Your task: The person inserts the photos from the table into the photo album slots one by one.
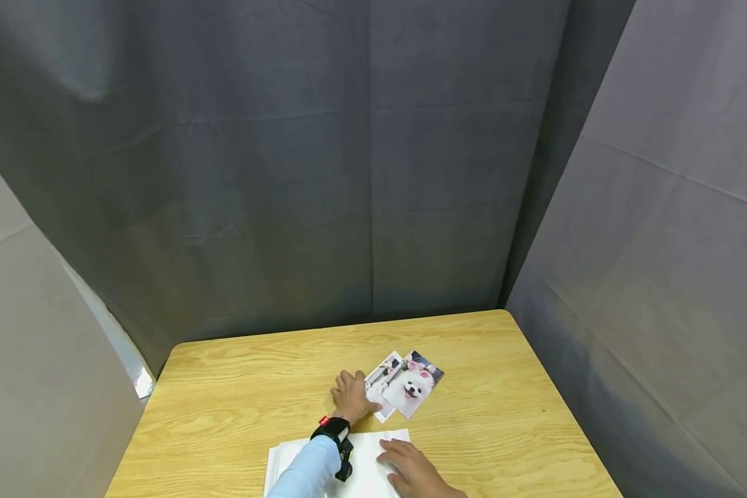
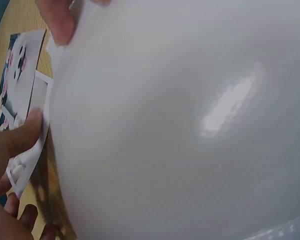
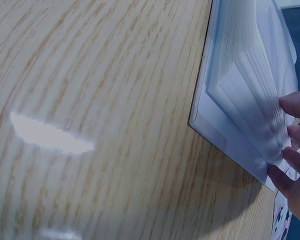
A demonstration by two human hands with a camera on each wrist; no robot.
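Note:
A photo album with white pages lies open at the table's front edge. Beyond it are two overlapping photo cards: one of a fluffy white dog with pink flowers, and a white-bordered picture partly beneath it. My left hand reaches across the album and pinches the white-bordered picture near its edge, thumb on its face. On the album's right side my right hand rests its fingertips against the pages; in the right wrist view the fingers touch the edges of the page stack.
The wooden table has rounded far corners. A dark grey curtain hangs behind it, with lighter grey cloth panels at both sides. A black wrist device sits over the light blue left sleeve.

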